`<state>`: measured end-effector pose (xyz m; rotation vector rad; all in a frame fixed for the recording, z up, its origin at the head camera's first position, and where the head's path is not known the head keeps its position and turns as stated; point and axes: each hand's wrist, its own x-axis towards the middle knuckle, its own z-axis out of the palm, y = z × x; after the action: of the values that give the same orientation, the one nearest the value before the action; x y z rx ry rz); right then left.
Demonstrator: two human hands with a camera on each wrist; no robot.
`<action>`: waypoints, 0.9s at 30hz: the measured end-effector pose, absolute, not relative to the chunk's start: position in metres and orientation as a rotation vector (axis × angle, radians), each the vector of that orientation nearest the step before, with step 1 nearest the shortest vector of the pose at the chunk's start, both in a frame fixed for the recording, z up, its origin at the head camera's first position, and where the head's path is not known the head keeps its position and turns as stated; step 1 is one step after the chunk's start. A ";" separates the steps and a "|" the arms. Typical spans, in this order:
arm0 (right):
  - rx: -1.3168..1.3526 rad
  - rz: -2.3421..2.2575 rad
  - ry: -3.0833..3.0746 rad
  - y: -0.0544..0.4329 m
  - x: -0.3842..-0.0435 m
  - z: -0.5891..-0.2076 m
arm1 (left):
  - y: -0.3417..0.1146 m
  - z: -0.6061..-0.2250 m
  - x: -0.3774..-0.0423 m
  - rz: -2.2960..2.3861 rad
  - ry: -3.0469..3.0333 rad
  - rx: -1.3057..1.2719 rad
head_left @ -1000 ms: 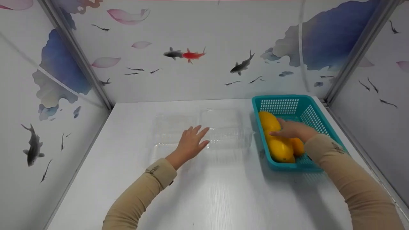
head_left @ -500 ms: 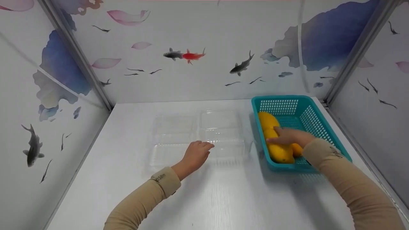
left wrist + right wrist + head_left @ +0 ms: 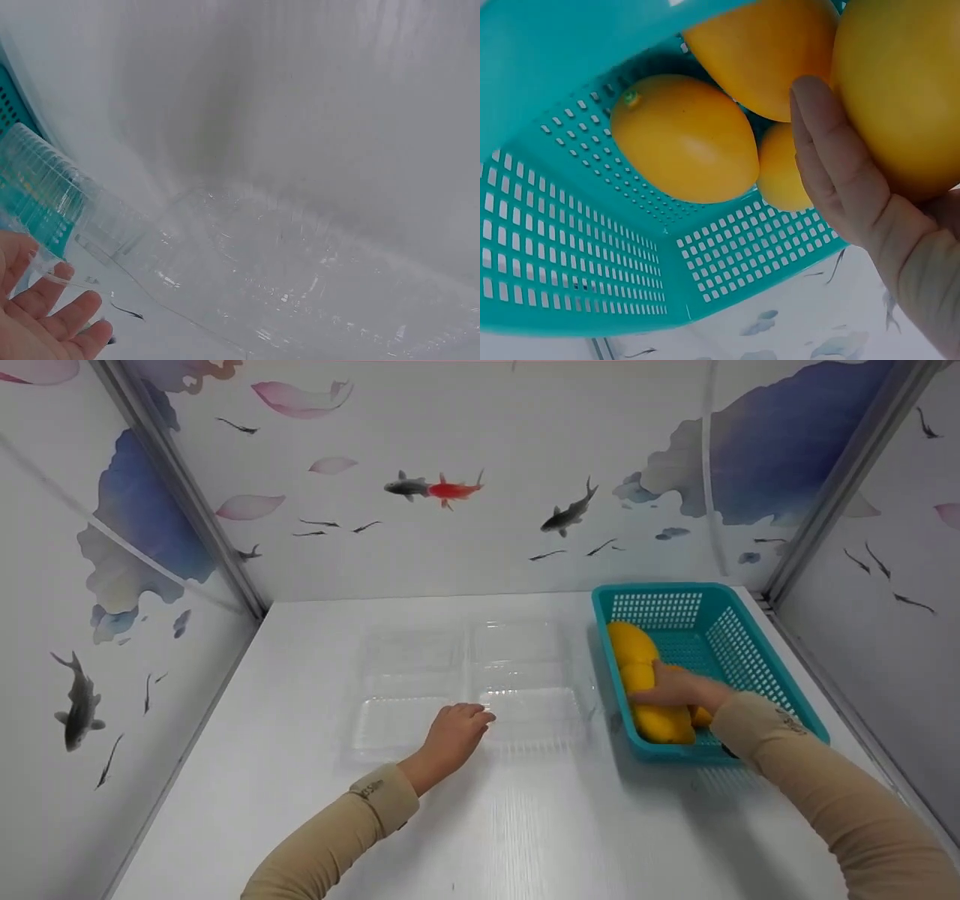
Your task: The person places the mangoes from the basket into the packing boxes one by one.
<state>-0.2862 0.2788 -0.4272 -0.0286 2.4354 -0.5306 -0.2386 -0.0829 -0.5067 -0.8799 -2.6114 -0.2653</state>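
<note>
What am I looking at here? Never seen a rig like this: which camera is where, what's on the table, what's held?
No robot here: a person works bare-handed, with a left hand and a right hand. The wide picture comes from a head-worn camera looking forward and down; the two close-ups come from wrist cameras, each watching its own hand's work. On the flat white tabletop are a teal perforated plastic basket with smooth yellow-orange oval fruits inside, and clear rectangular plastic containers, too see-through to count. The right hand reaches into the basket and appears to grip one yellow fruit. The left hand is at the containers, fingers relaxed; contact is unclear.
</note>
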 end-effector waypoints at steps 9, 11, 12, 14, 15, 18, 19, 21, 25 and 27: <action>-0.040 -0.636 2.487 0.282 -0.284 -0.434 | -0.086 -0.514 -0.236 -0.284 -2.655 -0.794; -0.029 -0.664 2.495 0.282 -0.284 -0.435 | -0.085 -0.515 -0.235 -0.304 -2.670 -0.791; -0.018 -0.681 2.493 0.283 -0.284 -0.435 | -0.085 -0.516 -0.235 -0.312 -2.677 -0.792; 0.011 -0.722 2.482 0.283 -0.283 -0.436 | -0.086 -0.517 -0.235 -0.331 -2.696 -0.796; 0.019 -0.741 2.478 0.283 -0.283 -0.436 | -0.086 -0.518 -0.234 -0.335 -2.702 -0.799; 0.042 -0.836 2.448 0.283 -0.282 -0.438 | -0.087 -0.520 -0.233 -0.329 -2.704 -0.804; 0.044 -0.873 2.435 0.284 -0.282 -0.439 | -0.088 -0.521 -0.233 -0.327 -2.707 -0.801; 0.045 -0.934 2.411 0.284 -0.283 -0.440 | -0.088 -0.522 -0.232 -0.319 -2.720 -0.792; 0.051 -0.901 2.413 0.287 -0.285 -0.437 | -0.089 -0.521 -0.233 -0.326 -2.779 -0.755; 0.056 -0.847 2.427 0.287 -0.287 -0.434 | -0.088 -0.519 -0.234 -0.336 -2.810 -0.738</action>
<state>-0.2870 0.2873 -0.4341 0.0558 2.4271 -0.8470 -0.2341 -0.0883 -0.5186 -0.7380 -2.8098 -0.3359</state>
